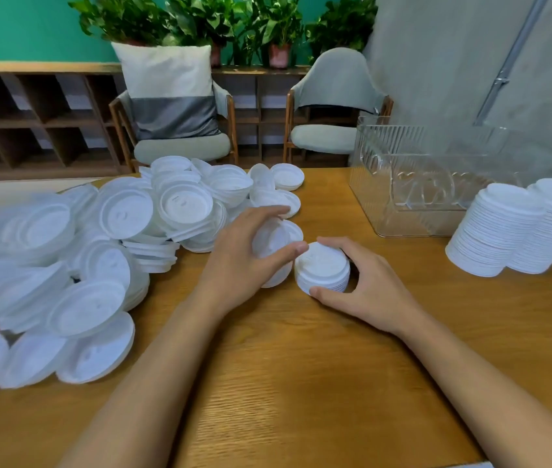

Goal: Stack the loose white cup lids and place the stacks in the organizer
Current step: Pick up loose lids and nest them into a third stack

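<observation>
the fingers (335, 244) of the right hand (372, 288) are curling round a short stack of lids (322, 267), thumb on its near edge and the other fingers on its far edge, clamping it as it is standing on the table. the fingers (268, 211) of the left hand (234, 265) are spreading wide round a small clutch of lids (276, 239), the thumb pressing its near right side and the index finger reaching over its far side, gripping it just left of the short stack. whether the two bundles are touching, i cannot tell.

the wooden table (301, 383) is filling the near half of the view. the loose lid pile (105, 231) is sprawling over its left side, from the near left edge to the far middle, with lids lying tilted and overlapping and blurring toward the left. the clear organizer (403, 214) is sitting at the far right of the table. two tall lid stacks (518, 228) are leaning side by side at the right edge, just near of the organizer and outside it. beyond the table, two chairs (328, 106) are facing this way, the left one carrying a white and grey cushion (170, 89). potted plants (278, 25) are lining a wooden shelf unit (31, 116) behind them. a single lid (287, 175) is lying at the far end of the pile.
</observation>
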The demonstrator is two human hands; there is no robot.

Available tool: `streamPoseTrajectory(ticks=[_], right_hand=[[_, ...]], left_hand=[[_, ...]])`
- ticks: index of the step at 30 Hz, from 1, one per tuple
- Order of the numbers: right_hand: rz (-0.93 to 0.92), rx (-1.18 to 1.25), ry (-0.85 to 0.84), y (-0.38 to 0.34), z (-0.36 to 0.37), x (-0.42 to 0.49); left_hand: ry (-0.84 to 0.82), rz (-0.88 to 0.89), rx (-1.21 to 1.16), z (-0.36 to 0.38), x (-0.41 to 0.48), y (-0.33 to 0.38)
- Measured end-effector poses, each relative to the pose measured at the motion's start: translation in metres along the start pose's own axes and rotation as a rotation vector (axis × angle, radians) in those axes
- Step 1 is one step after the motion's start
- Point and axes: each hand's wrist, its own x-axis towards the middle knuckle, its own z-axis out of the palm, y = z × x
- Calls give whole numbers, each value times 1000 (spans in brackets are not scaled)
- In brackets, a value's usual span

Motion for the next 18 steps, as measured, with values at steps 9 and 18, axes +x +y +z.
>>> streamPoseTrajectory(ticks=[9,18], right_hand=[[-69,51,-11,-2,1,-4],[-87,55,12,1,3,-4]], left_hand=[[114,71,-246,36,-9,9],[-1,97,-35,46,-8,-3]])
